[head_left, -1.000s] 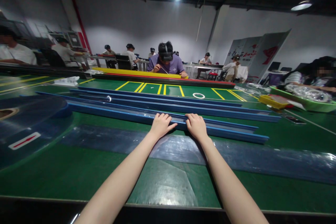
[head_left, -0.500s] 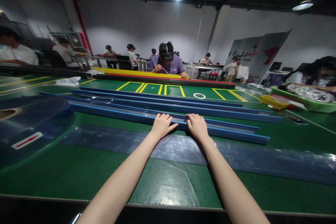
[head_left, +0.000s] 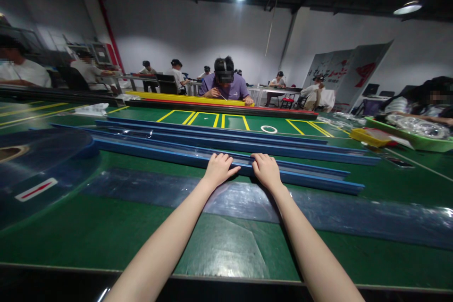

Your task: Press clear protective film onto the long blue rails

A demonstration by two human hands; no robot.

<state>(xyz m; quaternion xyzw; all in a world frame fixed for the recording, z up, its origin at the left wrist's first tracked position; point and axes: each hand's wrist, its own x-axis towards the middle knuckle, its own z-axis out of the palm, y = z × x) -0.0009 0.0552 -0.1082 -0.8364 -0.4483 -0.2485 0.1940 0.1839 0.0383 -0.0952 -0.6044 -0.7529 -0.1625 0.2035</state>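
A long blue channel-shaped rail [head_left: 318,181] lies across the table in front of me. My left hand [head_left: 219,169] grips its near wall, fingers over the top edge and thumb along the near side. A short way to the right, my right hand [head_left: 266,168] holds the same wall, fingers curled over the edge; its thumb is partly hidden. Behind this piece runs a second blue rail [head_left: 304,150]. Between me and the front rail, a clear bluish plastic strip [head_left: 339,212] lies flat under my forearms.
A big roll of clear film [head_left: 74,160] rests at left on the green table [head_left: 141,240]. Beyond the rails are a white ring [head_left: 269,129], a yellow tray [head_left: 370,138], a green tray [head_left: 417,142] and a phone [head_left: 399,163]. A co-worker [head_left: 226,82] sits opposite, behind yellow and black bars.
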